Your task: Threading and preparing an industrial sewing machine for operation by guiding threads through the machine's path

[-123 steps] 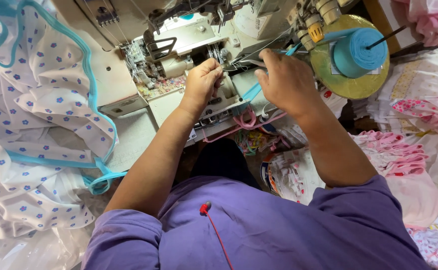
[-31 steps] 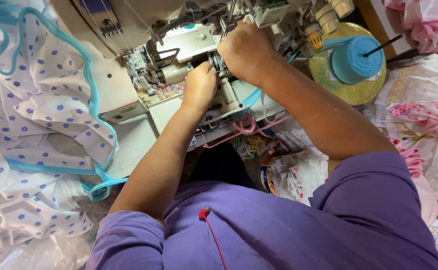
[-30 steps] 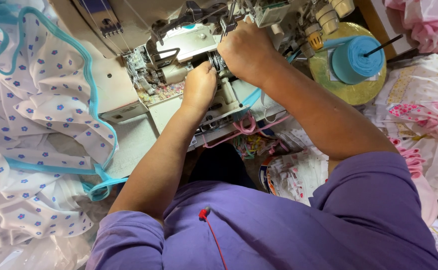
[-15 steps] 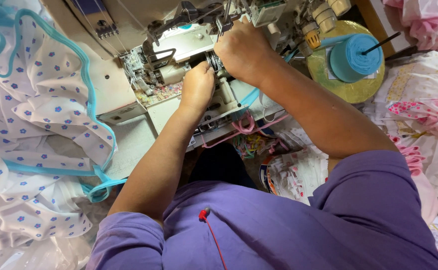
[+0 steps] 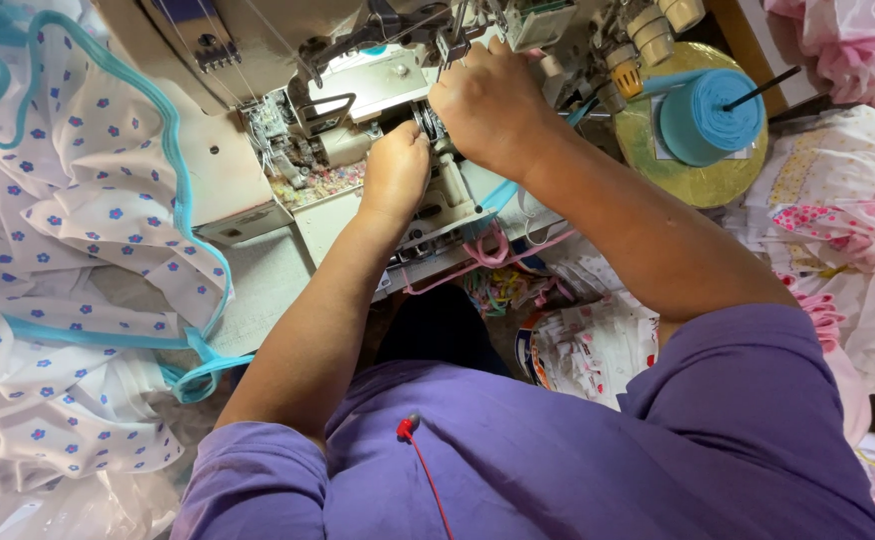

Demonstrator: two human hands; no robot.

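Both my left hand (image 5: pixel 395 175) and right hand (image 5: pixel 488 105) are curled tight, pinching something hidden by the sewing machine (image 5: pixel 358 120) needle area, so a slip could jab fingers.

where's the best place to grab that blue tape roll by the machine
Probably by the outer side wall of the blue tape roll, coming from the right or the near side. It lies flat on a yellow disc with a dark spindle through its core, so the top centre is blocked. The right hand and the sewing machine crowd its left side.
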